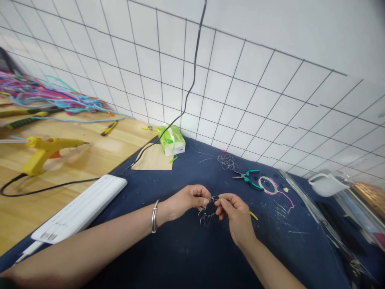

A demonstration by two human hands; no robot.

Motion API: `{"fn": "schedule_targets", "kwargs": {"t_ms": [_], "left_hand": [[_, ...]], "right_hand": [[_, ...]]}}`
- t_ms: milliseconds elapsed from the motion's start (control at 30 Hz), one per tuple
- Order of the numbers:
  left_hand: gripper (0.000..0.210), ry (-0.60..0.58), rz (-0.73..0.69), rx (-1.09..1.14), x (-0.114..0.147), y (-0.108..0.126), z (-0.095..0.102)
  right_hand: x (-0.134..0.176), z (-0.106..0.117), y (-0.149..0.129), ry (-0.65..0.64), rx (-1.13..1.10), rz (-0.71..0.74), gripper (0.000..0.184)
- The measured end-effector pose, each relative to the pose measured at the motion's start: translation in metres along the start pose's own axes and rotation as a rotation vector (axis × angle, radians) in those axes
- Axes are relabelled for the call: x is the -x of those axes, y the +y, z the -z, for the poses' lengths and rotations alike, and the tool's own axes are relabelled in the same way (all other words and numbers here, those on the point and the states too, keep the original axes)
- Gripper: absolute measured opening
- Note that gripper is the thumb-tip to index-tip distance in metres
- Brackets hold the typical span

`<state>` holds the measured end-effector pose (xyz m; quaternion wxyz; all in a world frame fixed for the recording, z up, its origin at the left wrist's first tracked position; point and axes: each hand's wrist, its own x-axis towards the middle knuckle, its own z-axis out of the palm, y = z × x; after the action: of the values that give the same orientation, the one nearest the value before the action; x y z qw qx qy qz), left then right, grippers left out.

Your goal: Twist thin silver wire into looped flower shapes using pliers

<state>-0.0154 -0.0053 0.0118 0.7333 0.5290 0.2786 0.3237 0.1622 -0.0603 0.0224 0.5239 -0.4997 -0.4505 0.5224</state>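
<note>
Thin silvery wire (207,218), bent into loops, hangs between my two hands above the dark blue table surface. My left hand (192,200), with a silver bangle on its wrist, pinches the wire between thumb and fingertips. Closed on the same wire from the other side is my right hand (236,214). A short stretch of wire shows between the fingertips; the rest of the grip is hidden by the fingers. Beyond my right hand lie pliers (249,179) with teal handles, and a tangle of looped wire (227,162) is further back.
A white power strip (81,208) lies at the left, near a yellow glue gun (45,152) on the wooden table. At the back stand a green tissue pack (172,140) and brown paper (152,158). To the right are a white ring spool (260,184), wire scraps and a white mug (329,184).
</note>
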Motion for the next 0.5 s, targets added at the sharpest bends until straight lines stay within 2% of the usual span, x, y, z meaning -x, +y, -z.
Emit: {"fn": "schedule_targets", "kwargs": {"t_ms": [333, 433, 500], "left_hand": [[0.010, 0.091, 0.006, -0.340, -0.0020, 0.0011, -0.0052], [0.010, 0.097, 0.010, -0.326, -0.0017, 0.0000, -0.0068], [0.010, 0.099, 0.045, -0.255, -0.0019, -0.0024, -0.0056]], "right_hand": [[0.0004, -0.0018, -0.0023, -0.070, 0.069, -0.033, 0.018], [-0.0013, -0.0013, -0.0024, -0.097, 0.115, -0.020, 0.021], [-0.0027, -0.0005, -0.0027, -0.110, 0.150, -0.006, 0.029]]}}
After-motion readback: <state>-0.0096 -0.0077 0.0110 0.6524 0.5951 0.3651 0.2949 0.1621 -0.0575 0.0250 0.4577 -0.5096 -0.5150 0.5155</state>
